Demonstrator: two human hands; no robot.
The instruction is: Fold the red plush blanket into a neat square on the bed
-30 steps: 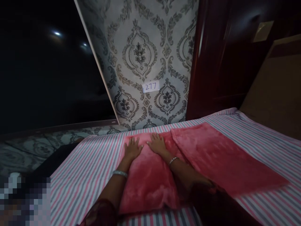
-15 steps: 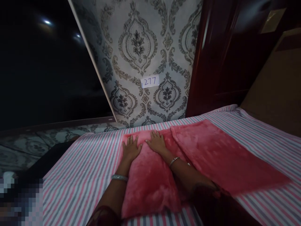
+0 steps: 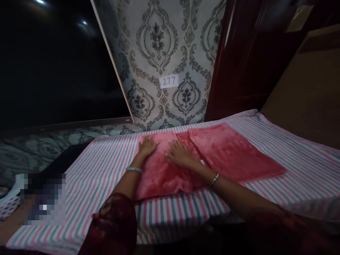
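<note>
Two pink plush pillows lie side by side on a striped bed sheet (image 3: 106,170). My left hand (image 3: 147,146) rests flat, fingers spread, on the far left corner of the nearer pillow (image 3: 162,173). My right hand (image 3: 179,154) lies flat on the same pillow's right side, fingers stretched out toward the wall. Each wrist wears a bangle. The second pillow (image 3: 231,148) lies to the right, its left edge overlapping the first, and neither hand touches it.
A patterned wall (image 3: 164,46) with a paper label "277" (image 3: 169,81) stands behind the bed. Dark red wooden furniture (image 3: 244,60) is at the right, a brown headboard (image 3: 305,92) beyond it. A dark area and a blurred patch lie at the left.
The view has pulled back and the bed's front edge now shows. My hands have drawn slightly apart on the pillow, the left one toward its left corner.
</note>
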